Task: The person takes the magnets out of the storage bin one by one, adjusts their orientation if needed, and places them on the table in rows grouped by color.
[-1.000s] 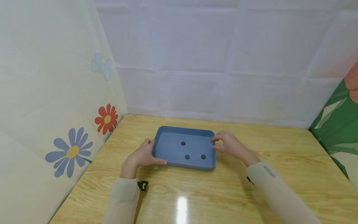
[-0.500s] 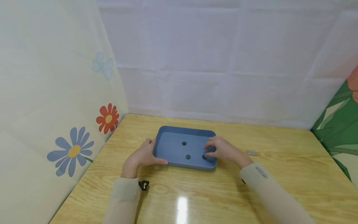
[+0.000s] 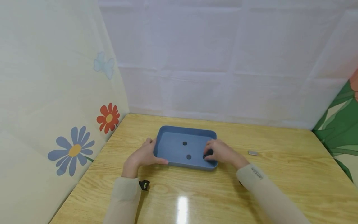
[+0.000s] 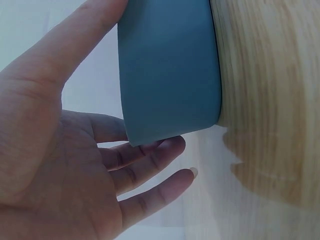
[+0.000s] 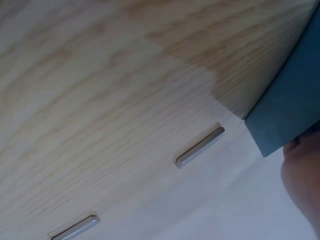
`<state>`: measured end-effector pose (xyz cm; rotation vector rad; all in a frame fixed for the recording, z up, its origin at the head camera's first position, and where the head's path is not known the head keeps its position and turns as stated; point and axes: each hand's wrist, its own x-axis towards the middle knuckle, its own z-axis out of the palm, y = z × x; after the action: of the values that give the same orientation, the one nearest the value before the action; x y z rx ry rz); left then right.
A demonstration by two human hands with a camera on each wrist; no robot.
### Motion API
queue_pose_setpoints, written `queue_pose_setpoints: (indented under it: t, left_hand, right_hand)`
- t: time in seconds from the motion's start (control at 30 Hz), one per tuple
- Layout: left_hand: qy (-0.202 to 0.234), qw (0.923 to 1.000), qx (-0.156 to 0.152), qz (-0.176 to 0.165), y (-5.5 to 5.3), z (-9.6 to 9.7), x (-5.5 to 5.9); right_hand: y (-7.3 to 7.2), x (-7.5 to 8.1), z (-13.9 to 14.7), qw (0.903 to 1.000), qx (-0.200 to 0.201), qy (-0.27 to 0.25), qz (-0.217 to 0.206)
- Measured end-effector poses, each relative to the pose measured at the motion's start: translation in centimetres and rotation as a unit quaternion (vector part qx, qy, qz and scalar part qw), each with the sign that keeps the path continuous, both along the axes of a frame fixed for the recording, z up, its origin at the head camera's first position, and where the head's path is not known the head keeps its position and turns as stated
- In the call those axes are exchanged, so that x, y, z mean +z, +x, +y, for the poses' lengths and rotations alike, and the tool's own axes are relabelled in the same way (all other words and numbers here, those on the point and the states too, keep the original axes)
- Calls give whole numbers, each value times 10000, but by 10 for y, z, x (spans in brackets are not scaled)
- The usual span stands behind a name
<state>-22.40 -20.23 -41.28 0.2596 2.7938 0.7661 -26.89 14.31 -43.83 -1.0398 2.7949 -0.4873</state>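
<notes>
A shallow blue tray (image 3: 173, 152) lies on the wooden table, with several small dark round discs on its bottom. My left hand (image 3: 144, 154) grips its near left corner. In the left wrist view the left thumb (image 4: 75, 40) lies along one wall of the tray (image 4: 170, 70), while the fingers (image 4: 150, 165) reach round the corner. My right hand (image 3: 221, 151) reaches over the tray's right wall, its thumb and fingertips pinching at the rightmost disc (image 3: 204, 156), which they partly cover. Two other discs, one farther back (image 3: 185, 143) and one nearer (image 3: 189, 157), lie apart from it.
A small silver bar (image 3: 253, 153) lies on the table right of the tray. Two such bars show in the right wrist view, the nearer to the tray (image 5: 200, 146) and another (image 5: 76, 228). A white cloth (image 3: 179, 62) hangs behind the table, with flower-printed cloth at both sides.
My right hand has moved left and down from the tray's right rim to the rightmost disc, its fingers closing in. The silver bar has come into view behind it. My left hand keeps its grip.
</notes>
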Motion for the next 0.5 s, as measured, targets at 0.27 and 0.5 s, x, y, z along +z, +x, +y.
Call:
queue_pose_setpoints:
  t: [0.27, 0.5]
  left_hand:
    - [26, 10000, 4, -1, 1, 0, 1]
    - [0, 10000, 8, 25, 1, 1, 1]
  right_hand:
    - [0, 0, -1, 10000, -54, -36, -37]
    - [0, 6, -1, 9989, -302, -300, -194]
